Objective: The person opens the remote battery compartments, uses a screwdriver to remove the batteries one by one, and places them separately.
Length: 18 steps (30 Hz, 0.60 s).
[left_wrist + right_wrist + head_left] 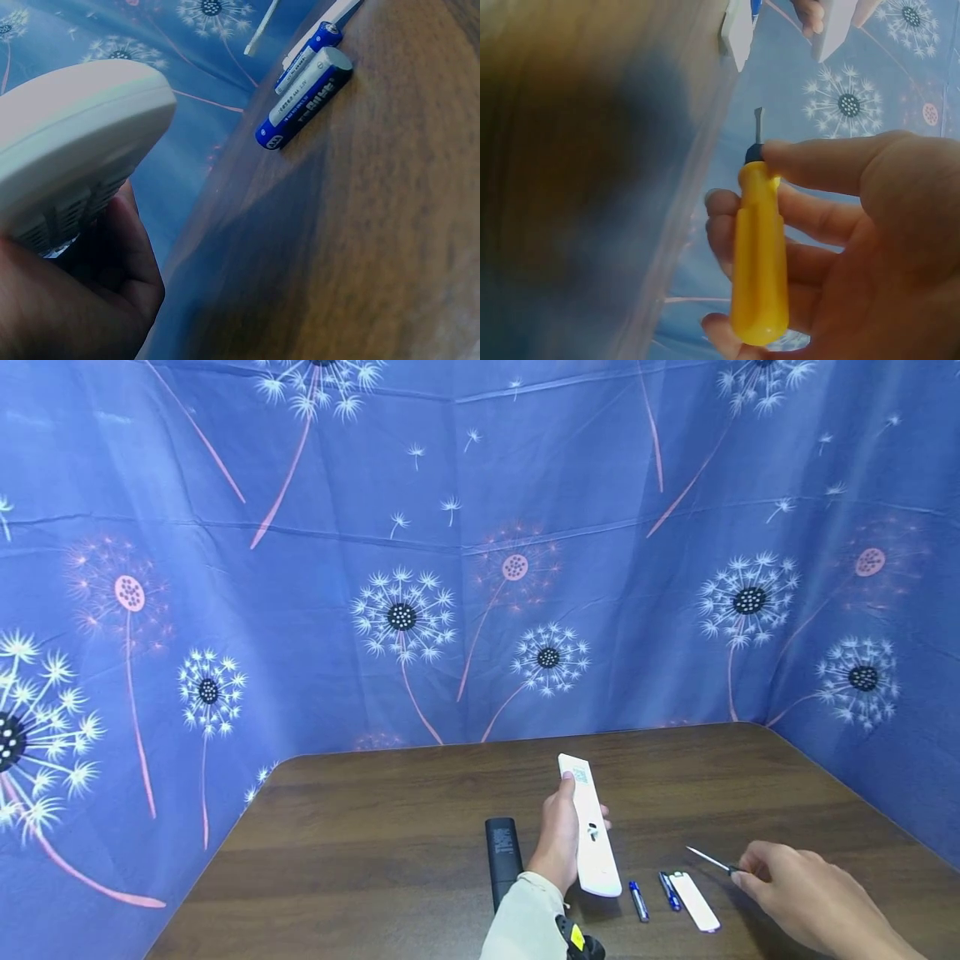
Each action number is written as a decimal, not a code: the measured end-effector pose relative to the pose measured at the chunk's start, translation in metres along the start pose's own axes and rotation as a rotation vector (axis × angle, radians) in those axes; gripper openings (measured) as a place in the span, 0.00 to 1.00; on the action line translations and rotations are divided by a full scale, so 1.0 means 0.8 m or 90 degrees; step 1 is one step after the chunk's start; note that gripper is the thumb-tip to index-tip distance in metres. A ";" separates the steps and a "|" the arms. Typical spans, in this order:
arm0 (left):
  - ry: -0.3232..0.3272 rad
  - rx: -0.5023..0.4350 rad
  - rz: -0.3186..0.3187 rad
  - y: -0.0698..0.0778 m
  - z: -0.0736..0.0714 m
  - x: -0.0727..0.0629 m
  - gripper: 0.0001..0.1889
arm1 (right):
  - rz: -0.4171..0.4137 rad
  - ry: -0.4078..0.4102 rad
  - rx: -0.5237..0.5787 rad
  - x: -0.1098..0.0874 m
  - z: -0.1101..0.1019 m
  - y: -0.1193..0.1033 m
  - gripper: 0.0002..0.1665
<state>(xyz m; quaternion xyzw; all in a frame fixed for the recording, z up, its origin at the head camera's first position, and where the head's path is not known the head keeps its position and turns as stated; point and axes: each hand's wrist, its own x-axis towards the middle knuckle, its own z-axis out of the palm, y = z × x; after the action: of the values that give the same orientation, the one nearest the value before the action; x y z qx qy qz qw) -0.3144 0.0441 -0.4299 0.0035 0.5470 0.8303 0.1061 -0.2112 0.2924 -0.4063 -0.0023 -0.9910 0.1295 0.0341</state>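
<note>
My left hand (558, 839) grips a white remote control (595, 860), held above the table with its back up and its far end raised. The thumb lies along one edge; a sticker and a small opening show on the back. In the left wrist view its buttons face down. My right hand (802, 889) holds a screwdriver (759, 262) with a yellow handle, a black collar and a flat metal tip, fingers around the handle. Its shaft points toward the remote, apart from it. Between the hands lie two blue-and-silver batteries (639, 902) and a white battery cover (696, 903).
A black slab-like device (502, 852) with small print lies left of the left hand, partly hidden by the sleeve. The brown wooden table (360, 843) ends at a blue dandelion-patterned curtain (315, 652) behind and at the right.
</note>
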 end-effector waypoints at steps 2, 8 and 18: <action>0.001 -0.007 0.003 0.000 0.001 0.000 0.32 | 0.008 -0.018 0.000 -0.001 0.000 0.001 0.05; 0.011 -0.005 0.004 0.000 0.002 0.001 0.31 | 0.022 -0.061 -0.001 -0.002 0.003 0.005 0.10; 0.016 0.001 0.005 0.000 0.003 -0.002 0.31 | 0.010 -0.074 -0.027 0.003 0.008 0.009 0.11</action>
<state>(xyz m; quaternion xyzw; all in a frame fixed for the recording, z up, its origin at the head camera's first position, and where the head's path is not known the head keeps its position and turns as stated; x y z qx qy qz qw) -0.3125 0.0459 -0.4288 -0.0048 0.5491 0.8303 0.0956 -0.2137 0.2980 -0.4141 -0.0034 -0.9938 0.1086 -0.0242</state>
